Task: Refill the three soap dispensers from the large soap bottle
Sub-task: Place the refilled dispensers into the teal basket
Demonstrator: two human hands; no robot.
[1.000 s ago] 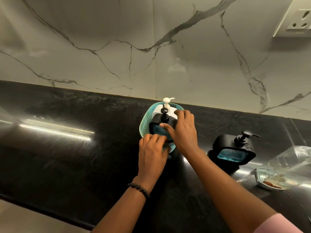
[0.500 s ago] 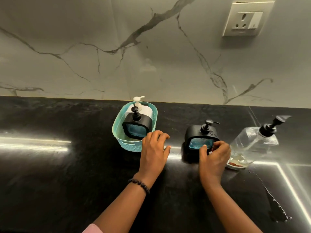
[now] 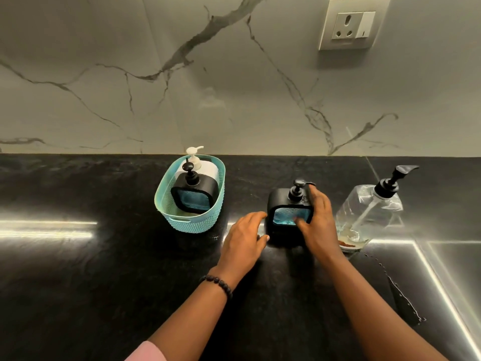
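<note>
Glossy black stone countertop [image 3: 78,269] under a grey-veined marble wall, white wall socket [image 3: 351,23] upper right. Center-right: square black dispenser w/ blue ribbed window [image 3: 286,204], pump on. Right hand [image 3: 316,222] grasps its right side, thumb across the window; left hand [image 3: 243,238] relaxed, fingertips at its left edge. Left of center, a teal perforated plastic basket [image 3: 182,222] holds a second black dispenser [image 3: 194,192] & a white pump bottle [image 3: 197,165]. Far right: large clear soap bottle w/ black pump [image 3: 369,212], nearly empty. Step, probably: positioning this dispenser; next likely needs pump unscrewed.
</note>
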